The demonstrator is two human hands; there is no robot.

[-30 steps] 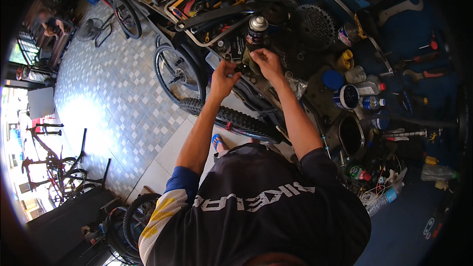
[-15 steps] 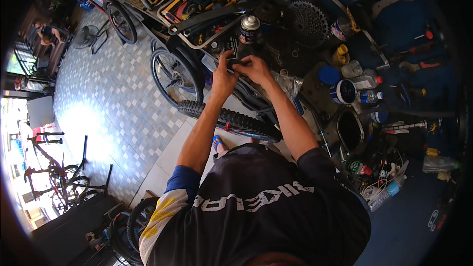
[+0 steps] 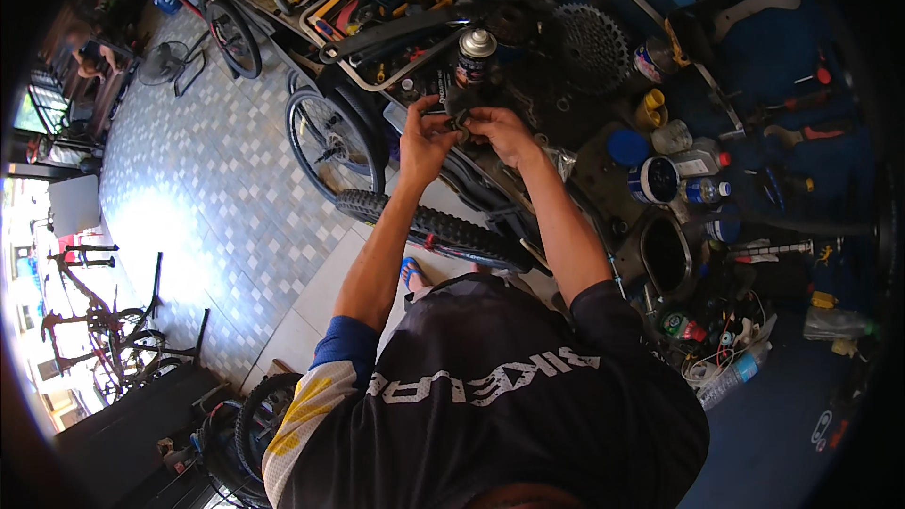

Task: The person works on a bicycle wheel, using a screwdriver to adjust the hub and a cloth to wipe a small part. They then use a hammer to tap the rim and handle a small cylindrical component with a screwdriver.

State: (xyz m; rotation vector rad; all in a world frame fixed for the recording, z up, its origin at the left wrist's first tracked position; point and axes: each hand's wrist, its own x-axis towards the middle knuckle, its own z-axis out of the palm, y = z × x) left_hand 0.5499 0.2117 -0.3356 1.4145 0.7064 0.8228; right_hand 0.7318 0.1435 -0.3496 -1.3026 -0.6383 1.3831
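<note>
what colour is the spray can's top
Silver; the can's top shows best in the head view.

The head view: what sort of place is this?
Probably a bicycle repair workshop: a spoked wheel and a knobby tyre are near the person, and a toothed sprocket cluster sits among the clutter.

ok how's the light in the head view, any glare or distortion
Head view: harsh glare on the tiled floor at left; workbench dim, the small dark part between left hand and right hand hard to read; fisheye bending, blackened corners.
</note>
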